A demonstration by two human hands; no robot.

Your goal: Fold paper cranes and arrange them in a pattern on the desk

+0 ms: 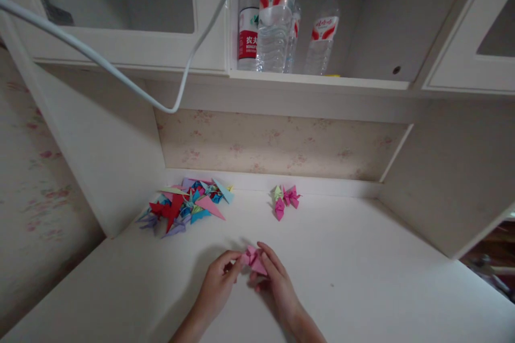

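Observation:
A pink folded-paper piece [254, 260] is held between my two hands, just above the white desk [354, 278]. My left hand [219, 278] pinches its left end between thumb and fingers. On the right side, my right hand [277, 278] grips the wider part, with the thumb and fingers around it. Parts of the paper are hidden behind my fingers. Farther back on the desk lie a few small origami pieces [291, 196] in magenta and light green. To their left is a pile of origami pieces [189, 204] in red, blue, purple, pink and green.
Above the desk, an open shelf [322, 80] holds several plastic bottles [277, 16]. A white cable [120, 79] hangs in front of the upper cabinet. Side panels [446, 171] bound the desk at left and right, and flowered wallpaper [273, 142] covers the back.

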